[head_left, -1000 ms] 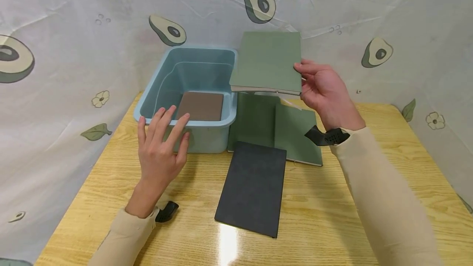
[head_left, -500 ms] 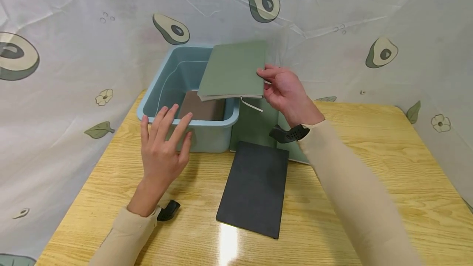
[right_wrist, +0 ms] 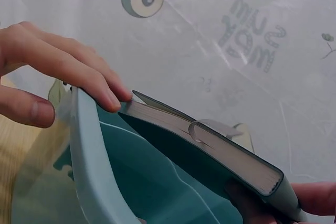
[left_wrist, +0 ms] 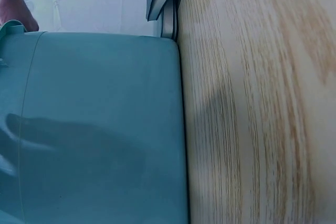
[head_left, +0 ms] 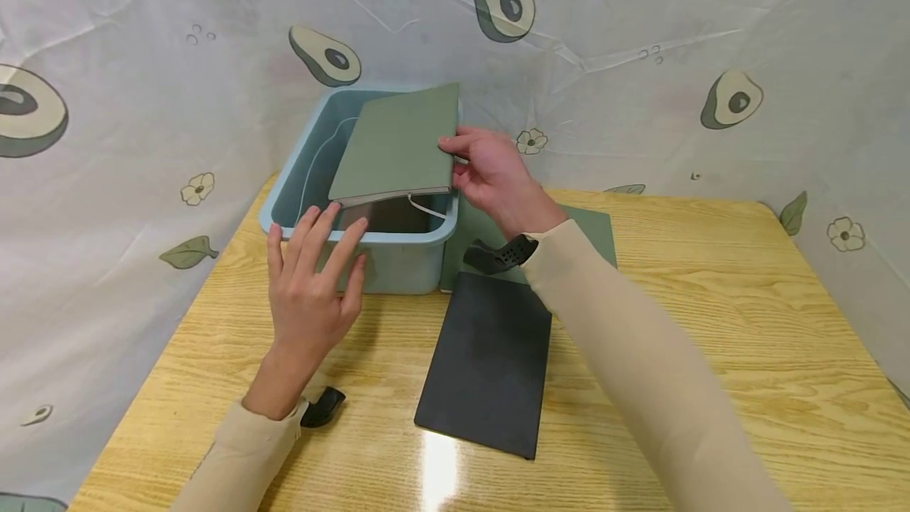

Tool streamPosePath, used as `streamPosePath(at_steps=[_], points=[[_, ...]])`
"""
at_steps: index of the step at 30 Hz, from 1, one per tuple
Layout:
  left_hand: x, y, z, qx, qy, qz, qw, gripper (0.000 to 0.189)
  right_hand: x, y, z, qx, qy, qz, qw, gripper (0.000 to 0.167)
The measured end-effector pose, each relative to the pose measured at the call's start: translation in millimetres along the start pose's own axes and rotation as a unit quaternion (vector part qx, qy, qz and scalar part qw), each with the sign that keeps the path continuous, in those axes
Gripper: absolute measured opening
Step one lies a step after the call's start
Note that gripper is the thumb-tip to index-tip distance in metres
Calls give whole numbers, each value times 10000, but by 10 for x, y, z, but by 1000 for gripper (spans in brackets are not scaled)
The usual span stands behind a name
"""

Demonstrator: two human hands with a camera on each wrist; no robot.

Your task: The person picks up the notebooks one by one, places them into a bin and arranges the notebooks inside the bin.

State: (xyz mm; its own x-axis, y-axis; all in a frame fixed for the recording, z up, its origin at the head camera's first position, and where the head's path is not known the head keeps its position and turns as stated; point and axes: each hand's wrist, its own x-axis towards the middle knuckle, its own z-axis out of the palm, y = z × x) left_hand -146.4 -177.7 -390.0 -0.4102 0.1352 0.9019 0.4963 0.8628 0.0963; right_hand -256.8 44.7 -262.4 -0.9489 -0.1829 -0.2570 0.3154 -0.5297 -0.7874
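In the head view my right hand (head_left: 498, 176) pinches the spine edge of a green notebook (head_left: 398, 144), thumb on top and fingers beneath. The notebook is held tilted over the blue plastic bin (head_left: 415, 238), its white ribbon bookmark dangling. The right wrist view shows its page edges (right_wrist: 231, 156) and slightly parted cover. My left hand (head_left: 309, 299) rests its extended fingers at the bin's front rim; its fingertips are close to the notebook's lower corner, and contact is unclear. A brown notebook (head_left: 394, 218) lies inside the bin, mostly hidden by the green one.
A black notebook (head_left: 486, 370) lies on the wooden table (head_left: 725, 322) in front, overlapping green notebooks (head_left: 593, 231) right of the bin, partly hidden by my right arm. A printed cloth (head_left: 626, 14) hangs behind the table.
My right hand has carried the green notebook leftward from above the other green notebooks to over the bin, tilting it left side down. My left hand has stayed at the rim.
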Motion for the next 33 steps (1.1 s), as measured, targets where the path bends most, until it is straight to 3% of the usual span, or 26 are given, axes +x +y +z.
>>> streamPosePath(at_steps=[16,21,24,28,31,33], points=[[18,24,-7,2,-23,-17,10000,43,132,151,281,-582,116,-13,9982,47],[24,31,-9,-1,-20,-22,10000,42,124,179,310,-1169,185,-191,9928,46],[28,35,-9,-8,-7,-24,10000,42,120,197,327,-1605,284,-324,9861,38],[27,43,-11,-2,29,-29,10000,42,120,197,362,-1933,440,-371,9795,11],[24,50,-9,-5,25,-41,10000,43,113,176,390,-2176,602,-272,9738,32],[25,56,-5,-10,21,-51,10000,43,100,155,404,-2394,699,-165,9683,33]])
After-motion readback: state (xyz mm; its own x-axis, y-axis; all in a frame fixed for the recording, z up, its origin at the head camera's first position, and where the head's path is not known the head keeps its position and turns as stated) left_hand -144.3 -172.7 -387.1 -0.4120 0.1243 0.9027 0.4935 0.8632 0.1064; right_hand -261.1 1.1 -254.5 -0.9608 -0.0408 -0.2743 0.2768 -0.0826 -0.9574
